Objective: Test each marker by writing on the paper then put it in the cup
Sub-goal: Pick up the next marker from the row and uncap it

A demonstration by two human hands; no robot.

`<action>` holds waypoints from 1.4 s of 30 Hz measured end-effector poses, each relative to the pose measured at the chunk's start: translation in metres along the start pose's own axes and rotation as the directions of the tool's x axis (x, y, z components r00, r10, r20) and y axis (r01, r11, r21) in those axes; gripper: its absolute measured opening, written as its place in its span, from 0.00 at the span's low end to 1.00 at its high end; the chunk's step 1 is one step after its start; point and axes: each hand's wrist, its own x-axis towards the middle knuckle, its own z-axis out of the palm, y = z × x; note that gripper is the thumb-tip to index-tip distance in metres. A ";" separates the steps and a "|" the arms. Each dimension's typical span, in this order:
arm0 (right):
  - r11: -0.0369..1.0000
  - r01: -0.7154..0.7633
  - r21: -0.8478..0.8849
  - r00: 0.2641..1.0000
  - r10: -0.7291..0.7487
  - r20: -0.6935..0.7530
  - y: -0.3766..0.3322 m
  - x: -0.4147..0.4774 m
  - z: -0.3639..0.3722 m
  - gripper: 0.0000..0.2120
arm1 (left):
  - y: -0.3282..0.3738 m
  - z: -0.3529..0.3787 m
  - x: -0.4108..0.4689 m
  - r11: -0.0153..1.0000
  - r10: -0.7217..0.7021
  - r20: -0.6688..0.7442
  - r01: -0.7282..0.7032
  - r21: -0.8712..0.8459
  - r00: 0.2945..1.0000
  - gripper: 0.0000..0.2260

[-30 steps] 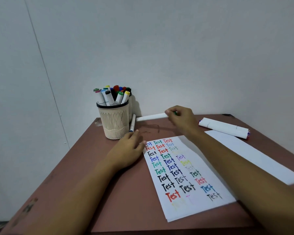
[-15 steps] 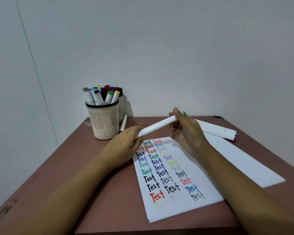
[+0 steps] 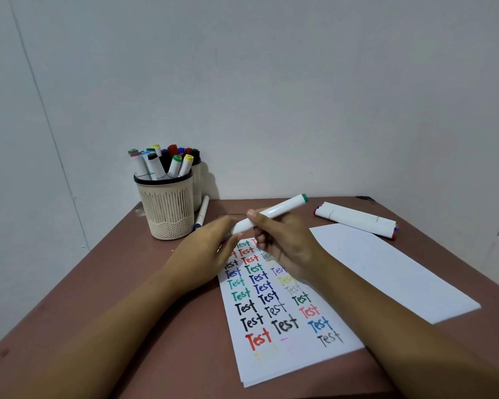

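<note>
My right hand (image 3: 288,243) grips a white marker (image 3: 285,207) with a green end, held slanted above the top of the paper (image 3: 274,367). My left hand (image 3: 205,251) pinches the marker's lower end, over the paper's top left corner. The paper lies on the brown table (image 3: 121,283) and carries rows of the word "Test" in several colours. A beige ribbed cup (image 3: 167,208) stands at the back left, filled with several markers (image 3: 162,164).
A second cup (image 3: 197,180) with markers stands behind the beige one. One loose marker (image 3: 202,211) lies beside the cups. A bundle of white markers (image 3: 355,218) lies at the back right, and a blank sheet (image 3: 386,269) lies right of the written paper. Walls close the back and left.
My right hand has brought the marker from near the cup back over the paper and tilted its green end up. My left hand rose from the table and took its lower end.
</note>
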 end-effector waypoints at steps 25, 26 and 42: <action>0.989 0.111 0.096 0.966 -0.085 -0.243 -0.019 0.012 -0.014 0.08 | -0.004 0.000 0.002 0.947 -0.301 -0.037 0.295 -0.126 0.953 0.17; 0.976 0.130 0.176 0.951 -0.072 -0.301 -0.022 0.015 -0.019 0.08 | -0.005 0.000 0.003 0.929 -0.339 -0.032 0.328 -0.172 0.940 0.11; 0.928 -0.022 -0.373 0.932 -0.116 -0.344 0.004 0.027 -0.045 0.07 | -0.015 -0.001 0.004 0.882 -0.432 0.112 0.445 -0.155 0.895 0.16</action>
